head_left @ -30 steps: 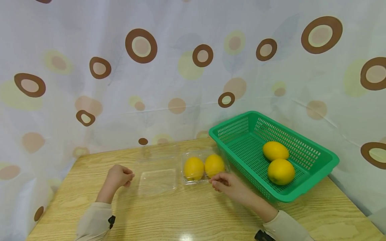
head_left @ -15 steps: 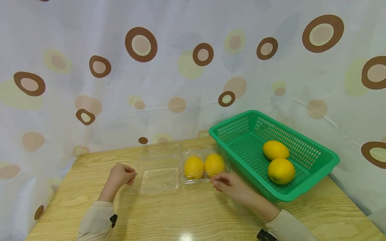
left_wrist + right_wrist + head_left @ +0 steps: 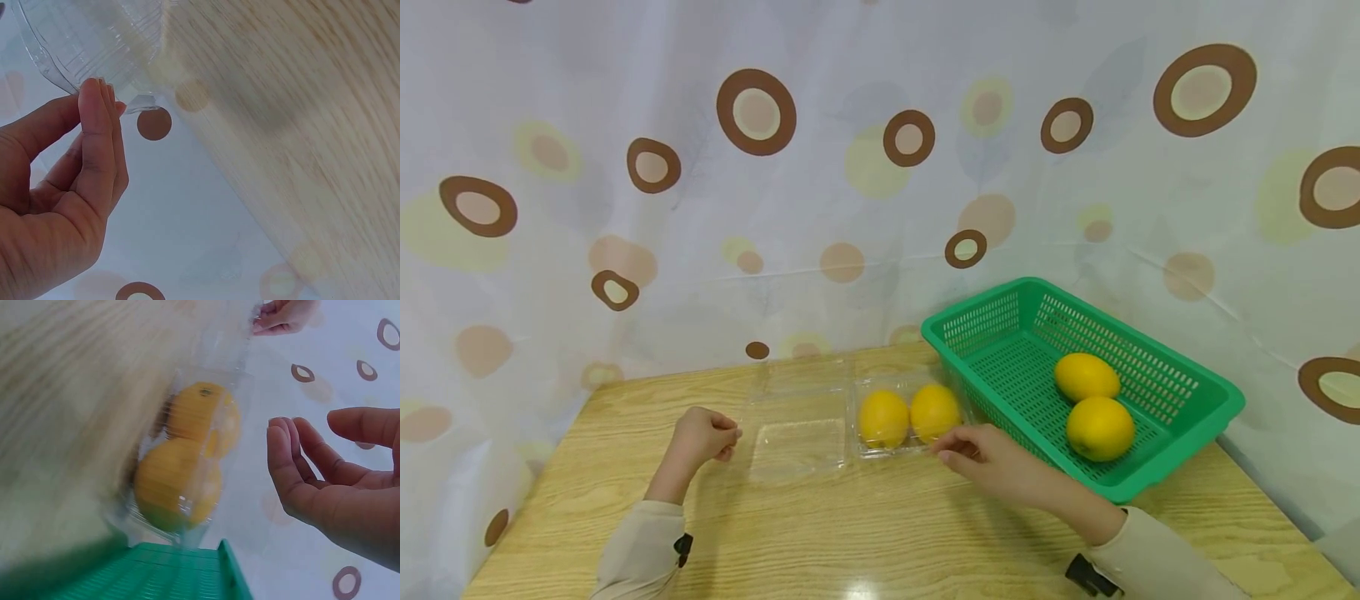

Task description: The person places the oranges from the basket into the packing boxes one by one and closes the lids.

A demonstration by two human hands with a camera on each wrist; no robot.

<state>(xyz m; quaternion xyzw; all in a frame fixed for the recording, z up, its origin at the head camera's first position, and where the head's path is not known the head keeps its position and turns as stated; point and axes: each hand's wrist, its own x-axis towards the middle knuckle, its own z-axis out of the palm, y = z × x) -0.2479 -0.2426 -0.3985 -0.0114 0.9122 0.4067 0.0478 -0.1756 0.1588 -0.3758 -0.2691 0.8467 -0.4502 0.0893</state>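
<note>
A clear plastic clamshell box (image 3: 871,454) lies open on the table, its lid (image 3: 797,446) folded out to the left. Two rounded yellow fruits (image 3: 935,412) sit side by side in its right half. My left hand (image 3: 703,435) pinches the lid's edge between thumb and fingertips; the left wrist view shows the clear lid (image 3: 119,50) at those fingertips. Just in front of the box's right corner is my right hand (image 3: 1000,468). In the right wrist view this hand (image 3: 337,469) has loosely bent fingers, thumb apart, with nothing between them.
A green slotted basket (image 3: 992,400) stands right of the box, close beside it, with two more yellow fruits (image 3: 1100,427) inside. The wooden table (image 3: 850,533) ends at a patterned curtain (image 3: 850,208) behind.
The lid and my left hand shifted slightly right early on, then stayed. My right hand has moved a little right, back from the box's corner.
</note>
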